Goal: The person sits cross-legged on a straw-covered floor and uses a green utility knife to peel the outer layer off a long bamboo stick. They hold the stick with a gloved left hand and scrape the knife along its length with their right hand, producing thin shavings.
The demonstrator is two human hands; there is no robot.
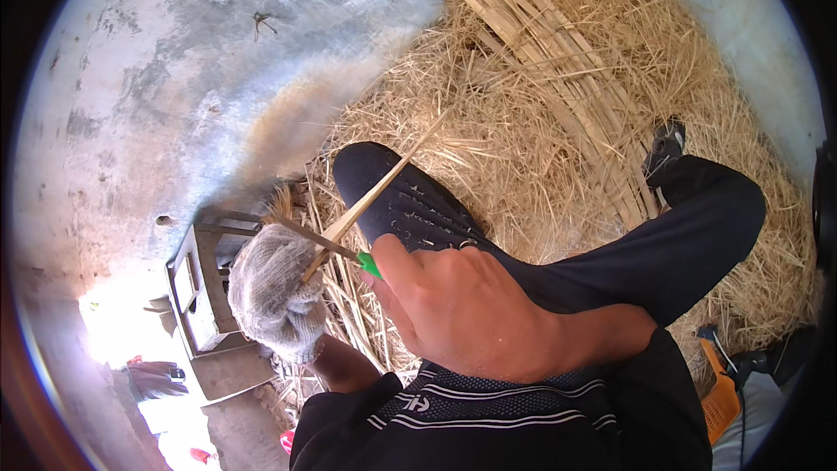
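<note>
Knife and hand meet at a short green handle, which the right hand grips in a closed fist, thumb side toward the blade. That blade runs to the left, across a pale strip of split cane or wood near its lower end. The left hand, in a grey knit glove, is curled shut around that end, probably to steady it beside the edge; the glove likely guards the skin. Whether the blade's far end touches the knit is hard to tell from this angle. From the glove the strip slants up and right, passing in front of a bent knee, its thin tip over the straw, a position that seems to leave its length free.

Pale flecks dot the dark trousers. Loose straw covers the floor, with a bundle of long flat strips lying on it beyond the legs. A stained, whitish wall fills the upper left, a boxy frame stands below it, and strong light glares at the lower left.
</note>
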